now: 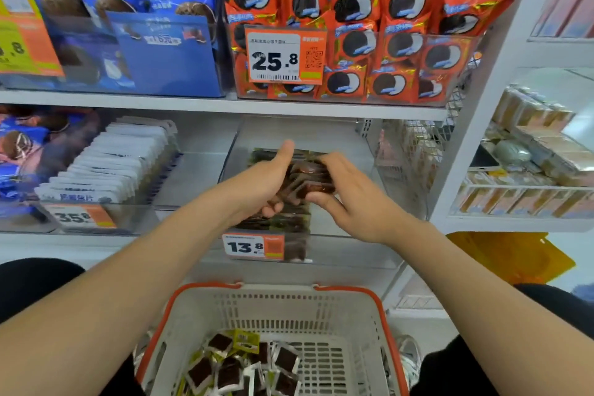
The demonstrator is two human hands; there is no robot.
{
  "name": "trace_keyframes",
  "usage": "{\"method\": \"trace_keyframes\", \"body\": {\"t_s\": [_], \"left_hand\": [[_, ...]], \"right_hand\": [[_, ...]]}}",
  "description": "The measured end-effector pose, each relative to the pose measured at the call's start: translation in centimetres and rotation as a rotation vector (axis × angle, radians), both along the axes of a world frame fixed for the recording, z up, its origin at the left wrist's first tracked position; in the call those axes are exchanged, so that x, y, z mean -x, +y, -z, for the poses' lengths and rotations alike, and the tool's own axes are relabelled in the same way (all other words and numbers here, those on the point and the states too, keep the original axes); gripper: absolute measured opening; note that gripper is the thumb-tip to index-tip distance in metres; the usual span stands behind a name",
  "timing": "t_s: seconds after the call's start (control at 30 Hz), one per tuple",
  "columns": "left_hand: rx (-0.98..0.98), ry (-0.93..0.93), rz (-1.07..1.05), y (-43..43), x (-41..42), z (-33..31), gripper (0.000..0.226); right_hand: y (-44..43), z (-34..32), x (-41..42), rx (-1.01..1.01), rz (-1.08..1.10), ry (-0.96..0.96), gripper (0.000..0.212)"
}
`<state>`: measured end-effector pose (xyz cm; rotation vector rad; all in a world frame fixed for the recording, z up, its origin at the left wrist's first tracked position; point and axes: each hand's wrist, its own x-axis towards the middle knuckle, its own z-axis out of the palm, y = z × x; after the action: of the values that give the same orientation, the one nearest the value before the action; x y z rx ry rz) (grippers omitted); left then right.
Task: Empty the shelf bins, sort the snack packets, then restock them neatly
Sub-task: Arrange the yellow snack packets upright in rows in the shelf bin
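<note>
Both my hands reach into a clear plastic shelf bin (369,254) on the middle shelf, the one with the 13.8 price tag (254,246). My left hand (266,177) and my right hand (350,193) press together on a bundle of dark brown snack packets (308,178), holding it just above the row of packets (283,222) that lies in the bin. Below, a white basket with an orange rim (382,309) holds several loose dark brown packets with yellow-green edges (244,366).
A bin of white packets (112,164) with a 35.8 tag stands to the left. The upper shelf carries a blue packet bin (128,42) and a red packet bin (353,35) tagged 25.8. A white shelf upright (482,106) stands to the right, with a side rack of tan boxes (530,170).
</note>
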<state>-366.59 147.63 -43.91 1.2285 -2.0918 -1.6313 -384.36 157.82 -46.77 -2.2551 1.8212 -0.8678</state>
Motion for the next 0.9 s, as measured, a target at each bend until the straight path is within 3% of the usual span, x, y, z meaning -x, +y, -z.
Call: {"method": "trace_keyframes", "body": {"t_s": [0.1,0.17,0.33,0.47,0.53,0.6,0.7,0.83,0.9], "left_hand": [[0.646,-0.223,-0.004,-2.1,0.9,2.5,0.062],[0.85,-0.341,0.101,-3.1,1.3,4.3,0.038],[0.645,-0.581,0.326,-4.5,3.3,6.4,0.077],[0.569,-0.717,0.404,-5.3,3.7,7.1,0.085],[0.573,-0.744,0.414,-5.3,4.0,6.8,0.086],[0.584,-0.754,0.418,-5.4,4.1,6.4,0.087],[0.572,-0.749,0.42,-5.5,4.2,6.5,0.087],[0.546,-0.721,0.403,-5.3,4.7,7.3,0.089],[0.551,-0.723,0.41,-5.3,4.9,7.5,0.091]], "right_hand": [[-2.3,1.2,3.1,-0.213,0.208,0.01,0.04],[-3.8,2.5,4.9,-0.401,0.338,0.105,0.039],[-7.1,5.5,5.9,-0.595,0.395,0.131,0.054],[-9.4,6.0,5.6,-0.629,0.565,0.191,0.057],[-10.0,5.7,5.2,-0.68,0.656,0.145,0.074],[-10.8,5.5,4.7,-0.691,0.665,0.025,0.088],[-11.8,5.5,4.2,-0.659,0.57,-0.316,0.1],[-11.8,5.9,4.7,-0.558,0.484,-0.582,0.1],[-11.5,6.2,4.9,-0.526,0.553,-0.597,0.094]]}}
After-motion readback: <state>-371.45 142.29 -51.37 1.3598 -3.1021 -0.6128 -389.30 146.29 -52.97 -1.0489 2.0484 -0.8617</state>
